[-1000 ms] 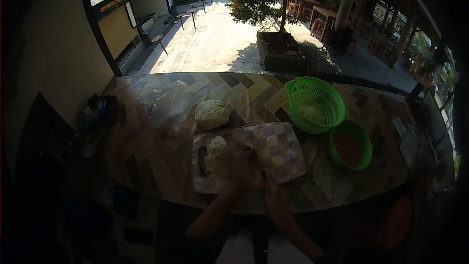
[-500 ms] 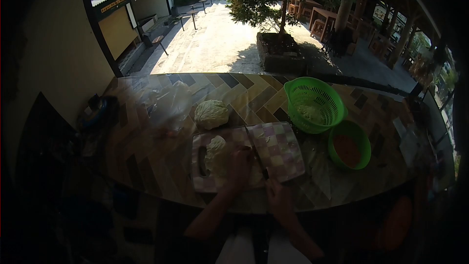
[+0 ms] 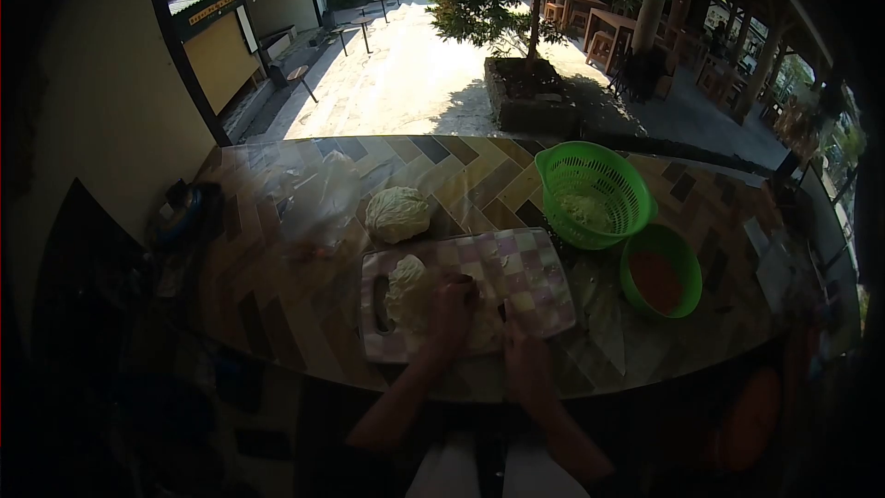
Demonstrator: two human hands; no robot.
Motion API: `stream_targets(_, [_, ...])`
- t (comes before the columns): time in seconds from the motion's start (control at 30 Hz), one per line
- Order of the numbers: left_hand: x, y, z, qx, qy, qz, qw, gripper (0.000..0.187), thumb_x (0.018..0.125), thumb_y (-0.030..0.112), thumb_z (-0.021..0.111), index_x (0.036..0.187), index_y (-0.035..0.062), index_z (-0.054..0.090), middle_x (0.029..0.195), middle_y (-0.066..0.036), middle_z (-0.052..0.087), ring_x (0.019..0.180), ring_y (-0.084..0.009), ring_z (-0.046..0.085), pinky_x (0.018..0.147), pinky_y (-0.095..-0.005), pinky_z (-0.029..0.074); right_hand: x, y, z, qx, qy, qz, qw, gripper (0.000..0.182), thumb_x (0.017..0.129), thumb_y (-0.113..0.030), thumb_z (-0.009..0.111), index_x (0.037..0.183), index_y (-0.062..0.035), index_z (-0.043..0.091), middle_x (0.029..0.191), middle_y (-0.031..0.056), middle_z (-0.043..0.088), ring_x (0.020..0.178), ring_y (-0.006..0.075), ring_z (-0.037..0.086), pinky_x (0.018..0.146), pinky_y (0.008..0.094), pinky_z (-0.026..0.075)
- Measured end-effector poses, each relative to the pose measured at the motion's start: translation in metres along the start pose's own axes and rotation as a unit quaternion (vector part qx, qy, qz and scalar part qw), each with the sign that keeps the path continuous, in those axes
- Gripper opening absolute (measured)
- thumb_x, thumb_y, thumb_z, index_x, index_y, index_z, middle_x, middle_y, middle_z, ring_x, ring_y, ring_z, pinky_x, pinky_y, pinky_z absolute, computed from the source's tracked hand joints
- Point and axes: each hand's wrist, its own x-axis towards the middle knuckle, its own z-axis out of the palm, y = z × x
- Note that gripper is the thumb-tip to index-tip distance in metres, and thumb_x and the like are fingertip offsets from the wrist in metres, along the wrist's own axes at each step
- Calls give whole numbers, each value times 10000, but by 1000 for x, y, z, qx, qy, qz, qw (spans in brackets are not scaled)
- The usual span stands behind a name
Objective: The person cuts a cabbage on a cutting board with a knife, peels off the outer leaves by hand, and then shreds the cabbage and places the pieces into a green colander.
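On a pink-and-white checkered cutting board [image 3: 539,281] lies a piece of pale cabbage [image 3: 406,286]. My left hand [image 3: 452,309] is closed over its right side, fingers curled down onto it. To the right, at the board's front edge, my right hand [image 3: 527,360] is wrapped round the handle of a knife [image 3: 502,312]. Only a short dark bit of the blade shows near my left fingers; the rest is hard to make out in the shade. Another cabbage piece [image 3: 398,214], larger and rounded, rests behind the board.
A green colander [image 3: 553,189] with pale shreds inside stands behind the board's right side. Beside it is a green bowl [image 3: 690,290] with orange contents. A clear plastic bag [image 3: 327,189] lies at the back left of the tiled table [image 3: 267,300].
The knife blade, earlier a long dark line across the board, now shows only as a short bit. My right hand has shifted slightly; my left hand stays on the cabbage.
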Motion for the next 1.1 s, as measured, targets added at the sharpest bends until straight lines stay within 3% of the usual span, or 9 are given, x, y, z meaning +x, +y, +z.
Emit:
stream_targets(0.2, [0, 4, -3, 10, 3, 0, 1000, 166, 813, 42, 643, 940, -37, 714, 1000, -188, 685, 992, -346, 632, 878, -418, 503, -11, 1, -17, 128, -32, -6, 991, 448, 962, -135, 510, 1398, -46, 453, 806, 299, 604, 768, 449, 620, 614, 486, 458])
stream_targets(0.5, [0, 12, -6, -9, 15, -22, 1000, 149, 817, 48, 653, 917, -42, 716, 960, -200, 684, 942, -346, 647, 852, -416, 508, -23, 5, -4, 149, -14, -24, 988, 456, 958, -114, 510, 1403, -41, 442, 821, 308, 607, 784, 456, 612, 613, 499, 447])
stream_targets(0.8, [1, 5, -6, -17, -20, -3, 1000, 193, 793, 45, 666, 949, -63, 701, 1000, -208, 679, 983, -352, 637, 878, -413, 503, 3, -12, 0, -19, -75, 16, 997, 482, 974, -121, 451, 1445, -51, 376, 781, 304, 606, 746, 463, 624, 629, 530, 479])
stream_targets(0.9, [-2, 5, -12, -33, -33, -3, 999, 222, 789, 56, 680, 968, -73, 694, 1045, -212, 671, 1042, -351, 616, 912, -415, 491, 5, -7, -9, 64, -15, -6, 998, 461, 973, -116, 466, 1424, -41, 410, 778, 290, 609, 747, 459, 620, 625, 509, 480])
stream_targets(1.0, [-4, 9, -10, -42, -35, -30, 998, 239, 790, 70, 692, 983, -72, 691, 1086, -215, 662, 1077, -353, 602, 941, -416, 479, 0, 9, -4, 107, 45, -96, 989, 436, 969, -121, 496, 1392, -27, 453, 793, 285, 612, 758, 458, 614, 612, 484, 475])
stream_targets(1.1, [-5, 7, -10, -42, -36, -46, 997, 245, 791, 73, 697, 990, -69, 692, 1094, -219, 659, 1089, -357, 597, 952, -416, 473, -13, -4, -15, 148, -20, -17, 989, 426, 958, -130, 529, 1366, -18, 480, 830, 293, 614, 788, 462, 607, 609, 473, 470])
